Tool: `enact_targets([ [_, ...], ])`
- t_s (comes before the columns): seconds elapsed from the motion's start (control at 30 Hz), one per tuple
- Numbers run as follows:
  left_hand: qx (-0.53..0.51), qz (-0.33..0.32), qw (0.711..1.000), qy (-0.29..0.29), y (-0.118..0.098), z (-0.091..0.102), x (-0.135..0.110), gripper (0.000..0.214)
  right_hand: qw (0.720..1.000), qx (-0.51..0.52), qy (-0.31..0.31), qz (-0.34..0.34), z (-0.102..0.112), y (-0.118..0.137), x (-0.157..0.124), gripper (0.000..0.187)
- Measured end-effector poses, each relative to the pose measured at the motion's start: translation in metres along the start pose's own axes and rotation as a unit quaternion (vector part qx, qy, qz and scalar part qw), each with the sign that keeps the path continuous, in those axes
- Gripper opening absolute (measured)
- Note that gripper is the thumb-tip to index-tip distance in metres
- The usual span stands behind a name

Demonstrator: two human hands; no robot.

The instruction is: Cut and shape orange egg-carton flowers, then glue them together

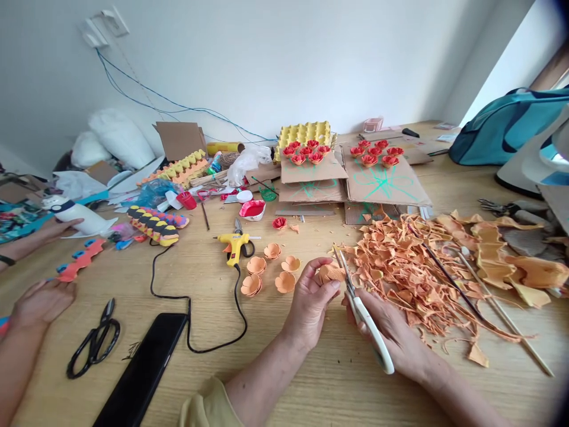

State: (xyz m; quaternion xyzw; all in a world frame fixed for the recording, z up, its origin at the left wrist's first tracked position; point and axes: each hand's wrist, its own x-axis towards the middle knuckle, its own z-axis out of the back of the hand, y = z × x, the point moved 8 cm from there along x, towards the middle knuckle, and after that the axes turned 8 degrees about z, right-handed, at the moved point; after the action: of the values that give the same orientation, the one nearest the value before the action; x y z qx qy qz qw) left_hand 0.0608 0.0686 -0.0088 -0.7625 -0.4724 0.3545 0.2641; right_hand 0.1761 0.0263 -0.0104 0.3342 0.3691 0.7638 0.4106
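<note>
Between the thumb and fingers of my left hand (309,302) is an orange egg-carton cup piece (332,273), partly hidden by the fingers. My right hand (391,332) grips white-handled scissors (373,335), and their blades point up beside the orange piece. Whether the blades touch it I cannot tell. Just left of my hands, several trimmed orange cups (285,282) sit on the wooden table. A large heap of orange carton scraps (400,267) lies to the right, close to my right hand.
A yellow glue gun (235,246) with a black cord stands left of the cups. Black scissors (95,341) and a black phone (144,367) lie nearer. Red paper roses (306,152) rest on cardboard behind. At far left, another person's hands (44,301) hold a white bottle and a red strip.
</note>
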Motion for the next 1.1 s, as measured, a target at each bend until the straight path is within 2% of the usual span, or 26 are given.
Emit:
enact_targets([
  [0.3, 0.040, -0.056, 0.998, 0.006, -0.012, -0.004, 0.000, 0.036, 1.000, 0.024, -0.012, -0.004, 0.001, -0.004, -0.002, 0.042],
  [0.63, 0.020, -0.031, 0.999, 0.018, -0.014, -0.007, -0.003, 0.037, 0.998, 0.051, -0.037, -0.003, 0.003, -0.009, -0.005, 0.034],
  [1.1, 0.025, -0.040, 0.998, 0.030, -0.017, -0.004, 0.000, 0.041, 0.999, 0.032, -0.042, -0.008, 0.004, -0.007, -0.005, 0.032],
])
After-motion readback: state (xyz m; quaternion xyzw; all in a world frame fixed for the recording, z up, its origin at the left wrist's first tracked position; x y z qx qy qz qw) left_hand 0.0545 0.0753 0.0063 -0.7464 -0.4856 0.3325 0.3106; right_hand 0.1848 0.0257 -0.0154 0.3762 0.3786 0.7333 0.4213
